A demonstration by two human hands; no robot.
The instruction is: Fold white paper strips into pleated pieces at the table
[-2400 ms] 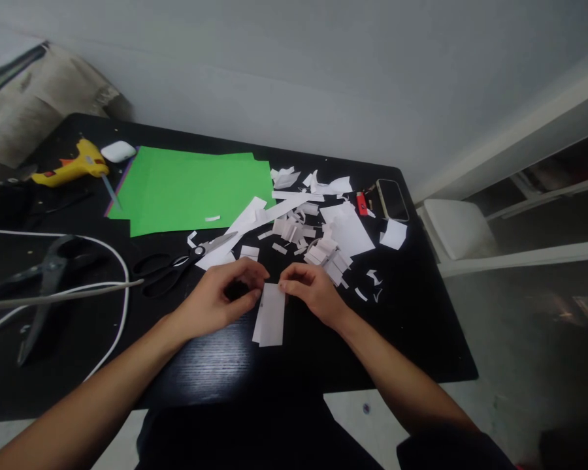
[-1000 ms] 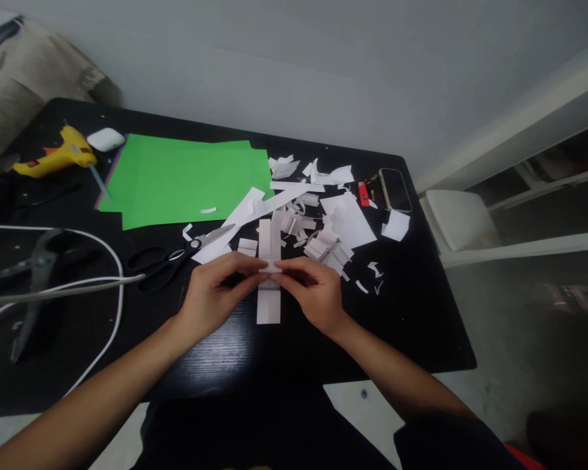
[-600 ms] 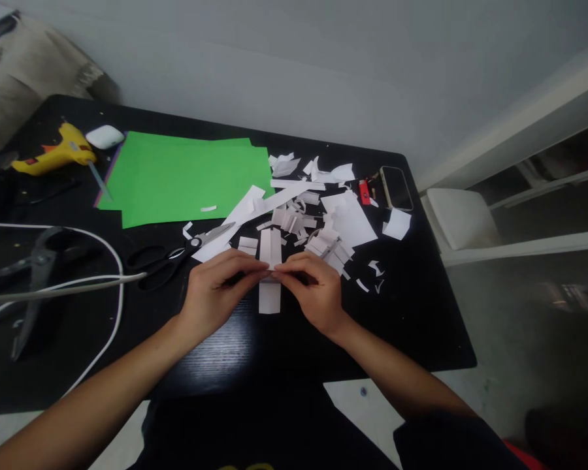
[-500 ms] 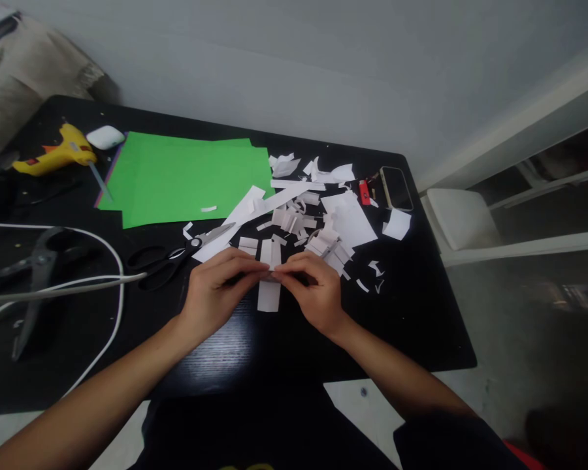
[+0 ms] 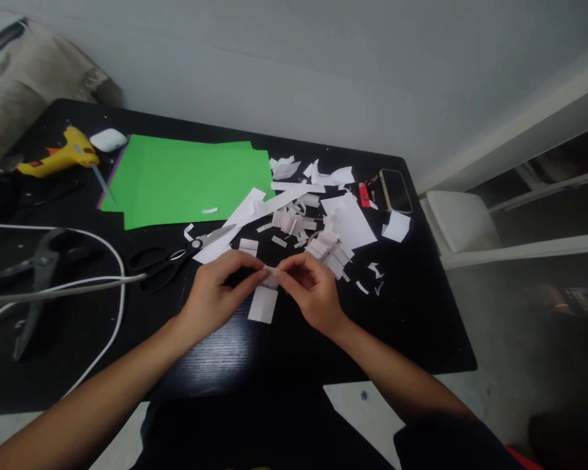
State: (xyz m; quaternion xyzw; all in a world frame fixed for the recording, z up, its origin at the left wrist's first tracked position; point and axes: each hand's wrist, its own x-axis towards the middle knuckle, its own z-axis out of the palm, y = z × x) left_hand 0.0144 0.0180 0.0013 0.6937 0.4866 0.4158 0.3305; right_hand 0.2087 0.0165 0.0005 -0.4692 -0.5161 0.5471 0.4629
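Observation:
Between my two hands is a small white paper strip (image 5: 263,305), its lower end hanging toward me and its upper part bent at the fingertips. My left hand (image 5: 220,281) pinches the strip's left edge with thumb and forefinger. On the opposite edge, my right hand (image 5: 312,287) grips it the same way. Black-handled scissors (image 5: 174,258) lie just left of my left hand, blades over a long white paper strip (image 5: 235,219). Cut and folded paper pieces (image 5: 291,222) are heaped beyond my fingers.
Green sheets (image 5: 191,179) cover the back left, beside a yellow glue gun (image 5: 63,155) and a white case (image 5: 108,140). A white cable (image 5: 121,287) loops past large dark shears (image 5: 42,267). A red lighter (image 5: 363,194) and a phone (image 5: 396,190) lie at the back right.
The strip's far part, which stood up beyond my fingers, has folded down toward them. Its lower end now tilts a little to the left. My hands have barely shifted.

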